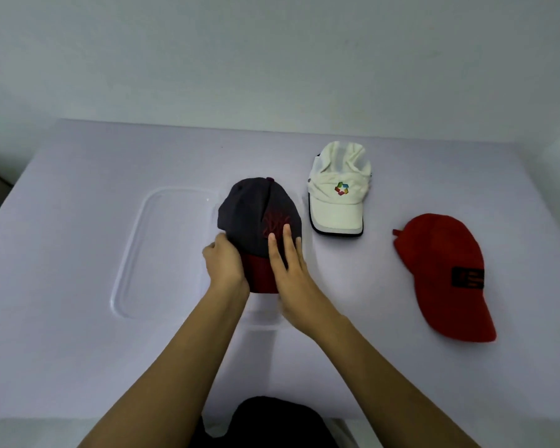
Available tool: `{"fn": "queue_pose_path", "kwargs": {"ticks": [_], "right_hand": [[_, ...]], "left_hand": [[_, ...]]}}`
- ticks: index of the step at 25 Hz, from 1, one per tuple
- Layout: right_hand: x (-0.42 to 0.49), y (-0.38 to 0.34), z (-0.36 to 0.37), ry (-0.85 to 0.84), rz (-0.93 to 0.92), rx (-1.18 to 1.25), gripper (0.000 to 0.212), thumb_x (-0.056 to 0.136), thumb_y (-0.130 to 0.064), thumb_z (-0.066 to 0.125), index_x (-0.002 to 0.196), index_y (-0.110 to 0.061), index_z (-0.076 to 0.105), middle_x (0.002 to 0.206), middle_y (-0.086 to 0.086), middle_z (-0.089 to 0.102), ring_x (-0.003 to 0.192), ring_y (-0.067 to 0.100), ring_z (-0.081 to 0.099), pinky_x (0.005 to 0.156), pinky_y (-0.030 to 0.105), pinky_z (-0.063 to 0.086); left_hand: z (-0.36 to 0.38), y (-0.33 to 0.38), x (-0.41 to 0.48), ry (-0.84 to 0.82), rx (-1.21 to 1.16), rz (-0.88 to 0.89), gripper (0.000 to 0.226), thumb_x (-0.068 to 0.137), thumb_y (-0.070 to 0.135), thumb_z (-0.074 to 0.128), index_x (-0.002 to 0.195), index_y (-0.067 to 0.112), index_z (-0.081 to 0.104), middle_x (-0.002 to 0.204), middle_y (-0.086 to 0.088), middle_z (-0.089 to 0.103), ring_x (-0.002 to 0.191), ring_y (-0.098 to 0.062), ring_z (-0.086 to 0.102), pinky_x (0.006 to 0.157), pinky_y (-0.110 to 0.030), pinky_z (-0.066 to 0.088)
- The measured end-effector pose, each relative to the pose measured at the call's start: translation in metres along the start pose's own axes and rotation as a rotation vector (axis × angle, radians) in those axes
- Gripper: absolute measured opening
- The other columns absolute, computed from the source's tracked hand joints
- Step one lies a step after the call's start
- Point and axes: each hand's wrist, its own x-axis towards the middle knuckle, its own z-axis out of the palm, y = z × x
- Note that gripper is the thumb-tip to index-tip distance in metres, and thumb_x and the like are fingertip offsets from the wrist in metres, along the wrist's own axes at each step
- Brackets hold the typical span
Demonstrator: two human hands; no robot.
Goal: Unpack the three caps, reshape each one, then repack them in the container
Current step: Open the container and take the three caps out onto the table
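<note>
A dark grey cap with a dark red brim (253, 208) sits at the right end of a clear plastic container (149, 221) on the table. My left hand (223, 263) grips the cap's left side where brim meets crown. My right hand (288, 263) lies flat on the front of the crown and brim, fingers spread. A white cap with a coloured logo (337, 195) rests on the table to the right, its crown crumpled. A red cap with a dark patch (443, 270) lies farther right, brim toward me.
The table is covered with a pale lilac cloth (62, 253). Its far edge meets a plain wall. A dark garment (272, 421) shows at the near edge between my forearms.
</note>
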Motion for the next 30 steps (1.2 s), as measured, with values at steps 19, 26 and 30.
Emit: {"fn": "queue_pose_path", "kwargs": {"ticks": [19, 26, 30], "right_hand": [[-0.098, 0.208, -0.049, 0.205, 0.826, 1.646, 0.04, 0.085, 0.005, 0.036, 0.115, -0.008, 0.06, 0.102, 0.012, 0.068, 0.092, 0.025, 0.064, 0.074, 0.035, 0.053], [-0.097, 0.228, -0.051, 0.123, 0.813, 1.756, 0.031, 0.085, -0.021, 0.045, 0.092, -0.007, 0.072, 0.093, 0.013, 0.072, 0.084, 0.027, 0.067, 0.079, 0.036, 0.051], [-0.089, 0.232, -0.047, 0.064, 0.82, 1.733, 0.046, 0.098, -0.037, 0.038, 0.088, -0.017, 0.078, 0.104, 0.009, 0.073, 0.092, 0.023, 0.07, 0.084, 0.039, 0.05]], "left_hand": [[0.083, -0.15, -0.084, -0.274, 0.157, -0.413, 0.027, 0.089, 0.017, 0.039, 0.081, 0.013, 0.065, 0.083, -0.006, 0.065, 0.082, -0.023, 0.058, 0.07, -0.035, 0.048], [0.086, -0.146, -0.055, -0.445, 0.162, -0.365, 0.038, 0.089, 0.048, 0.039, 0.102, 0.023, 0.064, 0.101, -0.003, 0.064, 0.097, -0.024, 0.056, 0.09, -0.048, 0.044], [0.102, -0.134, -0.052, -0.512, 0.165, -0.318, 0.024, 0.089, 0.029, 0.055, 0.101, 0.013, 0.066, 0.099, -0.008, 0.07, 0.087, -0.022, 0.065, 0.075, -0.035, 0.053]]}}
